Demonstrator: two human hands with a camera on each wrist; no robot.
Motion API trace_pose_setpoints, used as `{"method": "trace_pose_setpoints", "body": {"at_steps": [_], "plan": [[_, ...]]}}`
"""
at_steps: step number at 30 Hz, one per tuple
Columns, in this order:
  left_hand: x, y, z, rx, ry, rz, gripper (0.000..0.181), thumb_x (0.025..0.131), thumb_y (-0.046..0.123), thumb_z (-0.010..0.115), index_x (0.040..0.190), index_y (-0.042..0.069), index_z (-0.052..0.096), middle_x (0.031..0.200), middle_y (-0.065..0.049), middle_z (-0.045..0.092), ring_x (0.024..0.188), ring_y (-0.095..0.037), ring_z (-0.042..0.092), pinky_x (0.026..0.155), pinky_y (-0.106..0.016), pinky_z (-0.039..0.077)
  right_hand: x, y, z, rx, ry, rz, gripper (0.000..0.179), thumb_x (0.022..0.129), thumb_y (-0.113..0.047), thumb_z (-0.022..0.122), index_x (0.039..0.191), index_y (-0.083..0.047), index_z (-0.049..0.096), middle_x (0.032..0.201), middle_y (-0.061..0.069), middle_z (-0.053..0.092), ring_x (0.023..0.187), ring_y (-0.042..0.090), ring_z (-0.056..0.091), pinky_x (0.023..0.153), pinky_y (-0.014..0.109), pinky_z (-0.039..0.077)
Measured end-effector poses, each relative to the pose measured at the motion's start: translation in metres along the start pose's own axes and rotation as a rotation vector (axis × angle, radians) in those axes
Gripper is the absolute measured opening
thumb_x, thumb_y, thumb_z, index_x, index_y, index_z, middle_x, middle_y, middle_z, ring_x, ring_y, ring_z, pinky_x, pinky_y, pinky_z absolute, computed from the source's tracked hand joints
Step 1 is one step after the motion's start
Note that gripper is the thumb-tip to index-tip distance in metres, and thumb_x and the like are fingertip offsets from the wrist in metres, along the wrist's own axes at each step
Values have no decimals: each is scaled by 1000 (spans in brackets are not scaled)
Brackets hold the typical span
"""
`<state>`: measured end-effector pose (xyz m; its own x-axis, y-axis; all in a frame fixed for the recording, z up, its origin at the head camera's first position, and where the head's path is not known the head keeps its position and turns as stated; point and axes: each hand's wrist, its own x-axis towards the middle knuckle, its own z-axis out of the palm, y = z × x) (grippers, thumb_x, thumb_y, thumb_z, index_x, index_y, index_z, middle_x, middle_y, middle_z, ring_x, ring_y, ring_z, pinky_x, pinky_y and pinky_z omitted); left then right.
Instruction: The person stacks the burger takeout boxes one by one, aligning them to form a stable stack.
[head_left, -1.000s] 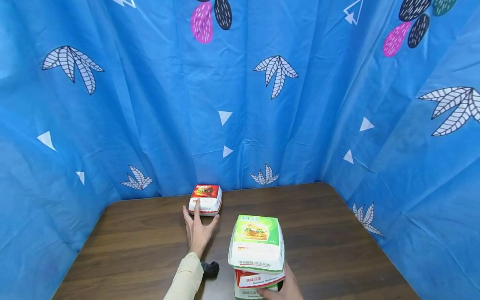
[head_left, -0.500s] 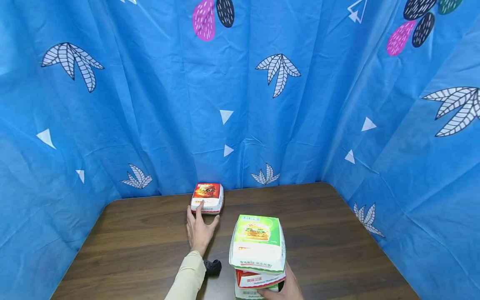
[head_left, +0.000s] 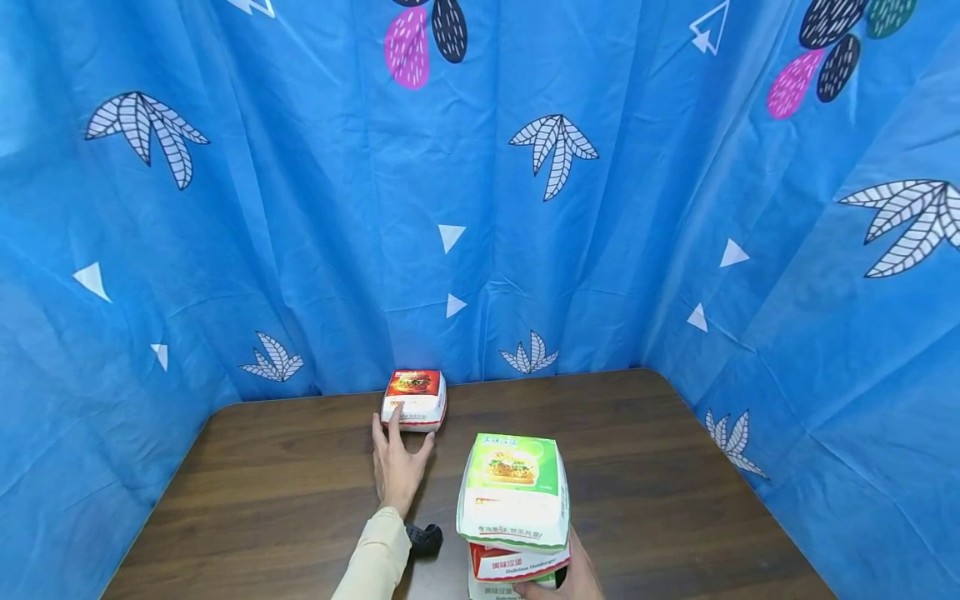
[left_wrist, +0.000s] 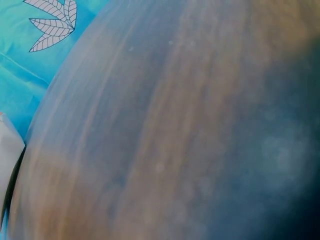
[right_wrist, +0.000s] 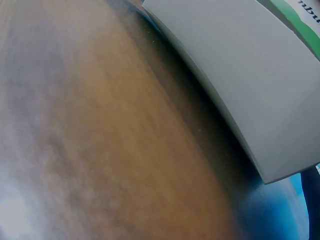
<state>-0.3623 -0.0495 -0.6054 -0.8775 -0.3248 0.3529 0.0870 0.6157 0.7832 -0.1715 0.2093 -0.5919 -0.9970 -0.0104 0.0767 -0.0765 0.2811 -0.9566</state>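
At the back of the table is a hamburger box [head_left: 414, 411] with a red lid picture. My left hand [head_left: 401, 467] reaches to its near side, fingers spread; the index fingertip overlaps its front face and the thumb lies by its near right corner. Nearer to me stands a stack of hamburger boxes: a green-topped box [head_left: 513, 492] above, a red-edged one [head_left: 517, 565] under it, and a lower green-edged one [head_left: 491, 590]. My right hand [head_left: 566, 579] grips the stack low on its right, thumb across the front; its other fingers are hidden. A pale box side [right_wrist: 240, 85] fills the right wrist view's upper right.
A brown wooden table [head_left: 660, 483] bears everything. Blue patterned curtain [head_left: 585, 250] encloses its back and sides. A black device [head_left: 425, 540] sits at my left wrist. In the left wrist view, a white box corner [left_wrist: 7, 155] shows at the left edge.
The far red box has shifted very slightly right, and my left hand with it. My right hand and the stack have stayed nearly still; the head view tilts a little.
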Motion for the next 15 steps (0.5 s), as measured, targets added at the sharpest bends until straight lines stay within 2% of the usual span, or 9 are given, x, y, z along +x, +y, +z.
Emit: {"method": "trace_pose_setpoints", "body": {"at_steps": [2,6,9,12,15], "plan": [[0,0,0,6,1,5,84,84,35,85,155,25,41,165,-28,22,132,-59,47,101,-68,44,0,0,0,21,-17,19,72,75,-15,91,135,-16,52,119,0,68,104,8,67,88,26,52],[1,0,-1,18,-10,6,88,83,38,86,156,25,39,164,-29,22,133,-59,45,102,-69,42,0,0,1,-19,-1,0,73,72,-16,93,134,-15,53,117,-1,69,104,6,66,88,26,51],[2,1,-1,34,-36,-11,89,83,41,85,158,27,38,165,-27,20,134,-59,44,103,-69,41,0,1,2,-62,20,-19,74,70,-16,94,133,-15,54,116,-3,68,103,5,64,89,26,49],[5,2,1,59,-70,-37,91,83,47,83,159,29,35,167,-26,16,136,-58,42,105,-69,40,0,2,2,-47,27,-19,74,70,-15,94,132,-16,54,115,-3,68,102,5,65,89,26,50],[9,3,5,66,-70,-55,95,81,53,84,158,29,33,167,-26,15,137,-57,41,107,-69,38,1,1,2,-42,31,-17,75,70,-15,94,133,-16,53,114,-3,69,102,6,65,89,27,50]]}}
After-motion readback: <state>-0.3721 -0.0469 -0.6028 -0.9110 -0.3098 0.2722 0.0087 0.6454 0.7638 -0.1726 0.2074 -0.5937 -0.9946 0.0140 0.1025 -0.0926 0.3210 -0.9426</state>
